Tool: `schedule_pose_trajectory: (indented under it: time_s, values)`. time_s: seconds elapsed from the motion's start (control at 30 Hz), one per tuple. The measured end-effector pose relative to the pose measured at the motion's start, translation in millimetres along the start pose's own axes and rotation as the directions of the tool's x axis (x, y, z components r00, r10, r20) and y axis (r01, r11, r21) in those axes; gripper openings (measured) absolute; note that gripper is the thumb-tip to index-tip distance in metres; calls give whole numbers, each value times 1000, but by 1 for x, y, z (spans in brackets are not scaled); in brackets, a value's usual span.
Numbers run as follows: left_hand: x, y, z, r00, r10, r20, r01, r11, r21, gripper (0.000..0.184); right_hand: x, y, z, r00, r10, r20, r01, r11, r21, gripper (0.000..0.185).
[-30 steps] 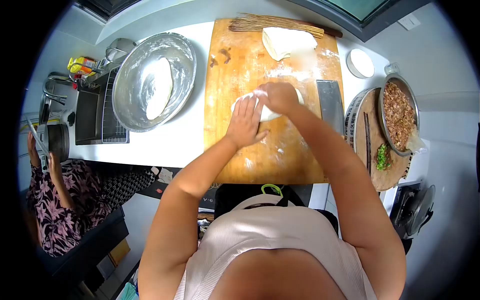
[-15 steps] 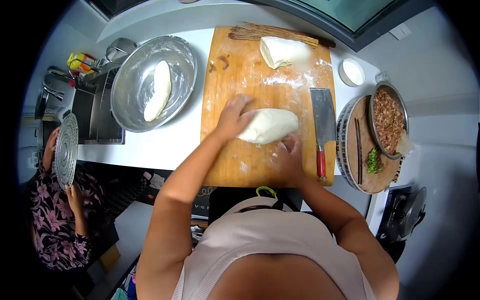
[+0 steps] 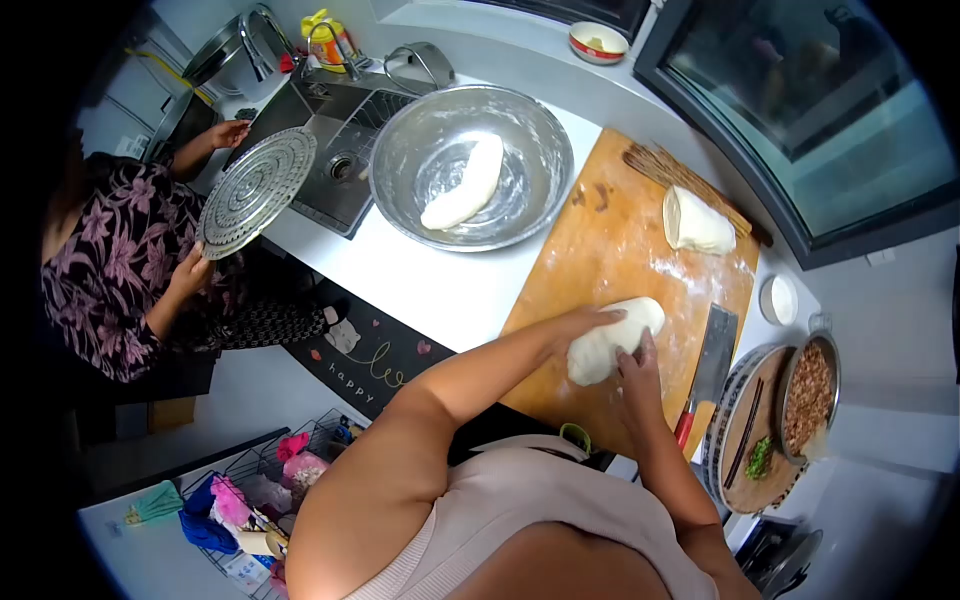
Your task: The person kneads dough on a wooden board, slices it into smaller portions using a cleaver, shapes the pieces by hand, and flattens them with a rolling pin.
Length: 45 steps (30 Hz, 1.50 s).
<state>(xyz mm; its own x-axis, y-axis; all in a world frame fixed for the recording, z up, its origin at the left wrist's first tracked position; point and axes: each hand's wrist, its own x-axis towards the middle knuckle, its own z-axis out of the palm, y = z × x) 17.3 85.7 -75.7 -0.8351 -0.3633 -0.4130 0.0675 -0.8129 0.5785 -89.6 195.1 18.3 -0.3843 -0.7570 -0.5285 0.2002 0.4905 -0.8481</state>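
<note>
A pale, floury dough lump (image 3: 598, 350) lies on the wooden board (image 3: 570, 265) between my two hands. My left hand (image 3: 582, 328) touches its left side, the fingers resting along the upper edge. At the dough's lower right edge is my right hand (image 3: 640, 368), fingers apart and touching it. Farther back on the board sits a folded piece of dough (image 3: 700, 228). A cleaver (image 3: 714, 352) with a red handle lies right of my right hand. In the big steel bowl (image 3: 388, 190) is a long dough piece (image 3: 470, 188).
Another person (image 3: 115, 260) stands at the left by the sink (image 3: 322, 190), holding a round perforated plate (image 3: 255, 195). To the right, a round board (image 3: 745, 490) holds chopsticks, chopped greens and a pan of minced meat (image 3: 806, 400). A brush (image 3: 685, 180) lies at the back.
The view has swung left and tilted. My hands have gone from pressing the dough to lying at its sides. The other person's perforated plate has turned to face the camera more.
</note>
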Motion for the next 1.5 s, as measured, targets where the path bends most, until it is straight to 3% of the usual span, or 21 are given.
schedule_pose_trajectory:
  time_s: [0.1,0.13,0.3,0.37,0.47,0.57,0.6,0.63,0.7,0.77,0.87,0.9,0.93,0.97,1.0,1.07,1.13,1.17,1.23,1.37,1.5]
  values:
    - [-40,3,-23,995,95,8,-84,914,-397,71,-17,-41,2,868,-233,438,408,837,-364,64]
    - [-59,12,-28,988,150,21,-123,878,-462,71,-29,-58,16,872,-245,424,321,940,-117,58]
    - [-158,94,-67,856,508,90,-355,707,-612,74,-22,-62,13,850,-274,450,329,943,-48,41]
    - [-191,143,-88,812,578,-86,-565,740,-364,75,-6,-37,6,878,-190,439,273,952,-135,36]
    - [-214,211,-134,772,572,-278,-597,802,-6,71,-2,-16,3,882,-127,454,197,974,-111,32]
    - [-206,247,-176,602,558,-571,-303,822,483,71,13,-3,-2,885,-106,454,189,972,-142,29]
    - [-205,246,-201,378,739,-557,136,551,823,70,21,1,-4,877,-136,461,233,959,-160,26]
    - [-199,247,-221,238,908,-345,595,145,791,69,30,8,-8,873,-171,456,277,944,-176,23]
    - [-187,229,-211,287,947,-142,494,-19,869,61,43,14,-26,893,-193,406,328,898,-295,19]
    - [-163,196,-161,417,898,-139,401,-45,915,53,69,6,-44,924,-169,343,328,811,-484,16]
    - [-134,129,-88,618,784,64,212,-245,946,54,134,-17,-78,886,-430,174,428,615,-662,21]
    - [-128,112,-68,671,734,108,217,-333,918,58,162,-31,-89,860,-497,120,436,590,-680,24]
    - [-122,102,-52,699,712,64,209,-289,934,63,199,-38,-110,697,-688,202,563,351,-748,31]
    - [-119,94,-41,726,688,15,209,-241,948,68,223,-62,-116,708,-690,151,477,309,-823,41]
    - [-113,83,-38,698,716,7,196,-201,960,74,247,-75,-128,600,-790,127,438,191,-878,53]
    - [-111,76,-37,649,761,25,245,-240,939,72,279,-106,-138,720,-680,-140,270,461,-845,69]
    - [-108,69,-35,579,811,88,261,-287,922,67,321,-110,-149,920,-309,-243,192,892,-409,79]
    - [-105,65,-31,530,835,145,250,-317,915,63,337,-106,-156,974,-102,-201,76,988,-135,84]
    - [-99,57,-19,425,868,256,236,-379,895,55,346,-97,-160,982,-136,-134,128,989,-72,99]
    - [-44,37,-3,567,792,227,-44,-246,968,59,319,-69,-141,912,-251,-324,194,961,-198,95]
    - [44,29,-36,641,767,35,116,-142,983,79,269,-11,-132,882,-331,-335,214,915,-343,81]
